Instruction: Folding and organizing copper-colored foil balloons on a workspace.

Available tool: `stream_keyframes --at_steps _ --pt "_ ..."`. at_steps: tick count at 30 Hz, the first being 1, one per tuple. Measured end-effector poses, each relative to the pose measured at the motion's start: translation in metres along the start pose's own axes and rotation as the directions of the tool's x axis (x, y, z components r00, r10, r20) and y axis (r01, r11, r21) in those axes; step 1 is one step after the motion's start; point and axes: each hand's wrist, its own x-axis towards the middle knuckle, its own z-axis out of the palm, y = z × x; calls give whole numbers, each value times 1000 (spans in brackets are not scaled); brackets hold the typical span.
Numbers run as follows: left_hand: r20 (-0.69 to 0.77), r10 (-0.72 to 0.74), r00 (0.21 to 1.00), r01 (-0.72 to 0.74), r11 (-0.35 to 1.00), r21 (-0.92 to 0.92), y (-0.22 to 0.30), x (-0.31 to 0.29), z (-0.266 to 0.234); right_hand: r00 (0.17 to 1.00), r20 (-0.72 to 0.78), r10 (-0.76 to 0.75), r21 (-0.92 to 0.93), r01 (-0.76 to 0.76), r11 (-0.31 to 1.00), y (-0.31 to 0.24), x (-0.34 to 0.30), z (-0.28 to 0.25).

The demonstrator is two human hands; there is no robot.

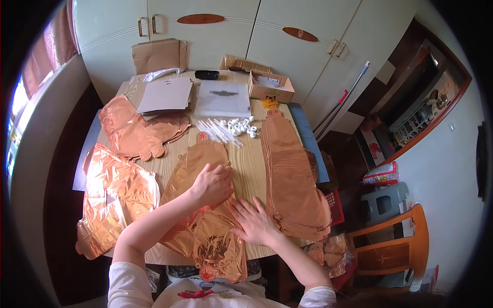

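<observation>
Flat, shaped copper-coloured foil sheet (210,226), one: near middle of the pale wood-grain table (249,174), its near end overhanging the edge. Left hand (211,184), one: fingers curled on the sheet; whether they pinch it, cannot tell. Right hand (254,223), one: fingers wide, laid flat at the sheet's right edge. Other copper-coloured foil groups (292,174) on the table, three: two left, one right. Far side: pale grey card stack (165,95), one; open brown cardboard box (269,92), one. Between: thin white sticks (218,132) and small white pieces (241,126), too crowded to count.
</observation>
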Motion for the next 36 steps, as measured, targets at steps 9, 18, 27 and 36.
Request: stream_keyframes --at_steps 9,18,27,36 --pt "36 -77 996 77 997 2 -23 19 7 1000 -26 -7 -6 7 1000 0 -1 -1" --pt "109 -261 959 276 947 -162 -44 -44 -31 999 -46 -1 -30 0 1000 2 -3 2" --pt "647 -219 730 588 683 -433 -36 -178 -120 999 -47 -18 -16 17 1000 1 -2 0" --pt "251 -157 955 276 780 -562 -10 -225 -147 998 -52 -18 17 19 1000 0 -1 -1"
